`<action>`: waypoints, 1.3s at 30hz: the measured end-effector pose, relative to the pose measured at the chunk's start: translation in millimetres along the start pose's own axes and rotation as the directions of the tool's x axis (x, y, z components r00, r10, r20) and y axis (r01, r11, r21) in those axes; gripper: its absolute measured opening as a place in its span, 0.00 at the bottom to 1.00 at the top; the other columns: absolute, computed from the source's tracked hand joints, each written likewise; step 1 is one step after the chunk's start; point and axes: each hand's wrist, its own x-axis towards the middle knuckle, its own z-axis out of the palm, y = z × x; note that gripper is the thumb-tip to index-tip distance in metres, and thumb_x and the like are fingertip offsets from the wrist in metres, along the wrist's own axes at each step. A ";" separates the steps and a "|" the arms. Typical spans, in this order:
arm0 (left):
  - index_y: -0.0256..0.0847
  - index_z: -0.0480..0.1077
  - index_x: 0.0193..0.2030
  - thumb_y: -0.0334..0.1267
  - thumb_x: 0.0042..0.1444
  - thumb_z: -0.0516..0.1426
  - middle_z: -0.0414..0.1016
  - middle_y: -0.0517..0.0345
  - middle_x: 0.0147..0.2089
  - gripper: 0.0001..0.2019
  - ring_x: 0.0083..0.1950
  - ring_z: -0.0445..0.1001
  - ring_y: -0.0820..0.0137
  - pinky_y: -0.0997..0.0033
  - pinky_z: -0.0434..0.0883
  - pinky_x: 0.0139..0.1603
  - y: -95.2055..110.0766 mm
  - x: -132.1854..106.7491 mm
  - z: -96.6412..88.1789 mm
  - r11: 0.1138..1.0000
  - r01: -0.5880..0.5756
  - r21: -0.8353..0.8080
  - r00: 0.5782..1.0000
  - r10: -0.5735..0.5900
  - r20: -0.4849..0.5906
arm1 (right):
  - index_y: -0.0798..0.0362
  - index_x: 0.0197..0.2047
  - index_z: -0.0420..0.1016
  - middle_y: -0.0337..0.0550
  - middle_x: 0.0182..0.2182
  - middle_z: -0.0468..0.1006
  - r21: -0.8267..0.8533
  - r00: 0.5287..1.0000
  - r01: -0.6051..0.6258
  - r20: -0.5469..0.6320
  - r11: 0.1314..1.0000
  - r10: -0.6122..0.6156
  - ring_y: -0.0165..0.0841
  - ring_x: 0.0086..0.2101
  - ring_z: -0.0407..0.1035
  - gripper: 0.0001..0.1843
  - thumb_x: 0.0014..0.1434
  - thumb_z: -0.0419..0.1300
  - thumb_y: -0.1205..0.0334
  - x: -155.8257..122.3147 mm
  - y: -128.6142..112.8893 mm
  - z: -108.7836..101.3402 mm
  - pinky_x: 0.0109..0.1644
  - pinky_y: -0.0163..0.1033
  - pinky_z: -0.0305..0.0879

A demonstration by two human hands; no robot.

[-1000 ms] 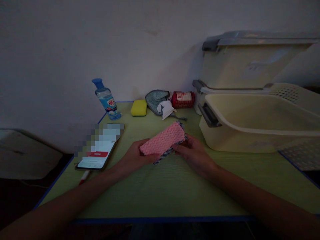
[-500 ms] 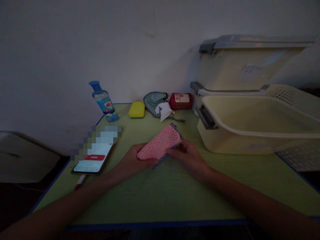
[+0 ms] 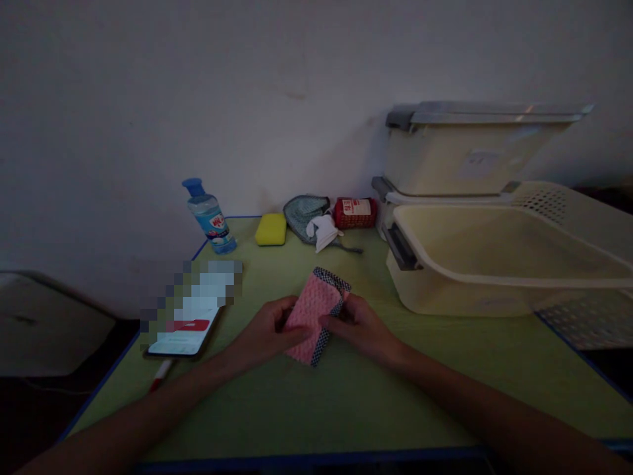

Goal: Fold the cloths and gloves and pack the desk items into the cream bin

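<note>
Pink cloth (image 3: 310, 305) is held folded between left hand (image 3: 264, 335) and right hand (image 3: 370, 331), thumbs on top, fingers closed on opposite sides. Keep the checked border (image 3: 320, 348) aligned while pressing evenly.

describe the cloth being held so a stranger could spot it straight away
Find the green table. Over its middle, the left hand and right hand hold a folded cloth. It is pink and textured with dark-and-white checked edging, unlike the yellow sponge farther back.
</note>
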 end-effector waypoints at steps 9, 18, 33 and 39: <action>0.33 0.66 0.47 0.38 0.47 0.58 0.74 0.50 0.43 0.20 0.42 0.73 0.64 0.62 0.69 0.43 -3.2 1.2 -3.0 1.000 -0.008 0.001 0.997 0.008 0.081 | 0.54 0.31 0.68 0.35 0.25 0.70 0.096 0.999 -0.025 0.041 0.995 0.021 0.26 0.25 0.64 0.09 0.47 0.61 0.59 -3.1 -4.3 2.0 0.30 0.33 0.62; 0.35 0.69 0.44 0.37 0.47 0.57 0.76 0.53 0.40 0.17 0.39 0.73 0.65 0.66 0.69 0.42 18.6 5.7 -1.3 0.991 0.033 0.132 0.989 -0.051 0.136 | 0.53 0.30 0.66 0.31 0.18 0.66 0.126 0.988 -0.150 -0.004 0.981 0.152 0.23 0.16 0.59 0.15 0.45 0.62 0.52 -14.4 -10.2 1.1 0.19 0.30 0.58; 0.37 0.71 0.32 0.37 0.47 0.56 0.74 0.60 0.30 0.07 0.32 0.72 0.71 0.75 0.68 0.32 169.7 32.4 19.8 0.684 -0.456 0.569 0.872 0.471 0.133 | 0.53 0.32 0.70 0.36 0.24 0.74 0.050 0.981 0.122 -0.159 0.991 -0.113 0.27 0.25 0.69 0.09 0.44 0.63 0.64 -35.0 -144.0 -56.5 0.30 0.32 0.67; 0.37 0.71 0.29 0.31 0.46 0.54 0.75 0.60 0.34 0.05 0.37 0.72 0.71 0.70 0.67 0.39 211.4 55.4 34.1 0.355 -0.652 0.670 0.595 0.787 0.161 | 0.53 0.32 0.74 0.39 0.35 0.76 0.056 0.979 0.132 -0.161 0.990 -0.121 0.27 0.29 0.68 0.11 0.43 0.56 0.72 -36.6 -187.7 -98.4 0.32 0.33 0.65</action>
